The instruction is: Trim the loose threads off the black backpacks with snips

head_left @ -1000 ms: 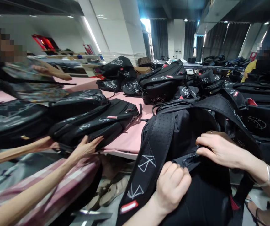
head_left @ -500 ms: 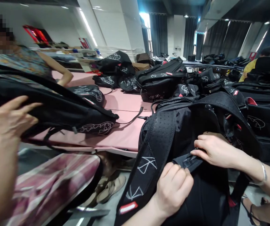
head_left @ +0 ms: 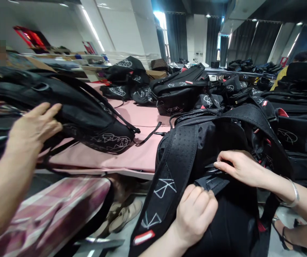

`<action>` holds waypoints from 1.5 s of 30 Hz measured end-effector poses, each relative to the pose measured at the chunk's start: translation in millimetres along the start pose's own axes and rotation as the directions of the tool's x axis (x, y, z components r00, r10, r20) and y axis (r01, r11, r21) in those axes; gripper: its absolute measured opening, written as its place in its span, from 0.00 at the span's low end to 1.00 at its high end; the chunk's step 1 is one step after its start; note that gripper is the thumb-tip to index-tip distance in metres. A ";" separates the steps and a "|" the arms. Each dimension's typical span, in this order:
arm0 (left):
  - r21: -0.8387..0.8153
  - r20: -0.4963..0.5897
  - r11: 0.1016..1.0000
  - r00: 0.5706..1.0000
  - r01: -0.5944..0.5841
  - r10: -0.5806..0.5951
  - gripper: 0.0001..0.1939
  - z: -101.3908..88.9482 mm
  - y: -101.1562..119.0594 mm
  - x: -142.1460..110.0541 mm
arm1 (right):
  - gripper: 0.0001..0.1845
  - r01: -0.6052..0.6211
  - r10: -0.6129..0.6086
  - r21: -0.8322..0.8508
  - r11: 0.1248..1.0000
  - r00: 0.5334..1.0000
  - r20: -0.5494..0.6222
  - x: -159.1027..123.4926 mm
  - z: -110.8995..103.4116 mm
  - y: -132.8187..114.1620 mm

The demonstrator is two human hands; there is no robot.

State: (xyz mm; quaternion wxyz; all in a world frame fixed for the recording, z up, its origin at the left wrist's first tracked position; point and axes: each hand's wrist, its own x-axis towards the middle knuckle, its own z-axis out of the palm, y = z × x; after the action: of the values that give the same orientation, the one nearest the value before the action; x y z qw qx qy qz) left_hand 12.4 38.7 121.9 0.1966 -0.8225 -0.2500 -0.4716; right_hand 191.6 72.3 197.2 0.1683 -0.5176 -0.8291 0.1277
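Note:
A black backpack (head_left: pixel 217 142) with white line drawings stands in front of me, its back panel and padded shoulder strap (head_left: pixel 174 167) facing me. My left hand (head_left: pixel 196 214) is closed on the lower part of that strap, next to a black webbing strap with a buckle (head_left: pixel 213 182). My right hand (head_left: pixel 239 166), a silver bangle on its wrist, pinches the webbing just above the buckle against the pack's back.
A co-worker at the left lifts another black backpack (head_left: pixel 89 117) over the pink table (head_left: pixel 132 157), one hand (head_left: pixel 35 125) on it. More black backpacks (head_left: pixel 180 89) are piled at the back and right. Sandals (head_left: pixel 123 217) lie on the floor.
The co-worker picked a backpack up off the table and raised it to the left. My right hand slid slightly left and up along the webbing; my left hand stayed put.

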 end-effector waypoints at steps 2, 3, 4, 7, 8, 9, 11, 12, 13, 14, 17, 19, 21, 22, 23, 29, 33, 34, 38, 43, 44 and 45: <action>0.000 -0.008 1.000 1.000 0.002 -0.002 0.05 -0.2 -0.5 -1.0 | 0.13 0.044 -0.045 0.036 0.998 0.999 0.008 -1.8 -5.0 1.3; 0.000 -0.011 1.000 1.000 0.003 -0.003 0.05 -0.4 -0.6 -1.5 | 0.11 0.080 -0.081 0.039 0.996 0.996 0.026 -2.7 -7.6 2.0; 0.001 -0.011 1.000 1.000 0.005 -0.005 0.05 -0.6 -0.7 -1.8 | 0.10 0.115 -0.117 0.036 0.993 0.992 0.051 -3.5 -10.0 2.8; 0.013 -0.006 1.000 1.000 0.013 -0.012 0.05 -1.3 -0.5 -2.3 | 0.09 0.168 -0.166 -0.003 0.986 0.980 0.112 -4.6 -14.2 5.2; 0.016 -0.006 1.000 1.000 0.014 -0.014 0.05 -1.4 -0.4 -2.3 | 0.09 0.170 -0.167 -0.019 0.985 0.979 0.119 -4.6 -14.5 5.8; 0.016 -0.009 1.000 1.000 0.014 -0.014 0.05 -1.3 -0.2 -2.3 | 0.09 0.171 -0.166 -0.036 0.985 0.979 0.121 -4.5 -14.4 6.4; 0.009 -0.017 1.000 1.000 0.012 -0.012 0.05 -1.1 -0.1 -2.2 | 0.10 0.174 -0.164 -0.067 0.982 0.978 0.129 -4.3 -13.9 7.0; 0.006 -0.019 1.000 1.000 0.011 -0.011 0.04 -1.0 0.0 -2.1 | 0.10 0.178 -0.167 -0.080 0.981 0.977 0.136 -4.2 -13.7 7.1; 0.005 -0.019 1.000 1.000 0.009 -0.009 0.04 -0.9 0.1 -2.0 | 0.10 0.183 -0.170 -0.091 0.979 0.975 0.141 -4.3 -13.6 7.1; 0.007 -0.019 1.000 1.000 0.008 -0.008 0.04 -0.8 0.1 -2.0 | 0.10 0.189 -0.174 -0.099 0.977 0.974 0.144 -4.4 -13.6 6.9; 0.020 -0.016 1.000 1.000 0.009 -0.008 0.05 -0.6 0.5 -2.1 | 0.11 0.197 -0.180 -0.111 0.974 0.973 0.143 -5.0 -13.8 5.5; 0.021 -0.013 1.000 1.000 0.010 -0.009 0.05 -0.2 0.7 -2.4 | 0.11 0.184 -0.166 -0.125 0.975 0.976 0.142 -5.1 -12.8 3.8; 0.015 -0.015 1.000 1.000 0.011 -0.011 0.05 0.5 0.9 -2.7 | 0.12 0.169 -0.148 -0.147 0.974 0.979 0.143 -4.7 -10.3 1.9; 0.012 -0.016 1.000 1.000 0.013 -0.013 0.05 0.8 0.9 -2.6 | 0.12 0.161 -0.138 -0.163 0.973 0.980 0.142 -4.5 -8.6 1.1; 0.011 -0.016 1.000 1.000 0.015 -0.015 0.05 1.1 0.9 -2.4 | 0.12 0.152 -0.127 -0.180 0.972 0.982 0.139 -4.1 -6.8 0.5; 0.034 -0.015 0.999 1.000 0.027 -0.027 0.06 0.8 0.2 -0.1 | 0.13 0.110 -0.100 -0.183 0.977 0.993 0.062 -4.1 -3.3 1.5; 0.034 -0.030 0.999 0.999 0.027 -0.026 0.06 -0.1 -0.7 -0.1 | 0.12 0.119 -0.110 -0.140 0.983 0.991 0.071 -5.5 -11.6 4.5; 0.032 -0.031 0.999 0.999 0.028 -0.027 0.06 -0.3 -0.7 -0.1 | 0.12 0.130 -0.118 -0.149 0.980 0.989 0.090 -5.6 -13.5 5.2; 0.031 -0.025 0.999 0.999 0.032 -0.032 0.06 -1.1 0.4 0.8 | 0.12 0.187 -0.165 -0.158 0.970 0.976 0.145 -4.1 -15.7 6.1; 0.023 -0.021 0.999 0.999 0.036 -0.036 0.05 -0.5 1.3 1.8 | 0.12 0.197 -0.177 -0.140 0.970 0.974 0.142 -1.8 -13.6 5.3; 0.021 -0.024 0.999 0.999 0.034 -0.034 0.05 -0.2 1.2 1.9 | 0.12 0.197 -0.179 -0.132 0.971 0.974 0.141 -1.8 -13.8 5.5; 0.018 -0.027 0.999 0.999 0.032 -0.031 0.05 0.1 0.9 1.8 | 0.11 0.199 -0.182 -0.120 0.973 0.973 0.141 -2.0 -14.2 5.8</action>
State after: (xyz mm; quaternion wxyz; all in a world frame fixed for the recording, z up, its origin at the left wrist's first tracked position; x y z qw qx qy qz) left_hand 13.8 38.5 123.3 0.2001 -0.8102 -0.2648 -0.4832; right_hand 203.0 73.5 207.6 0.0910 -0.4362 -0.8909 0.0886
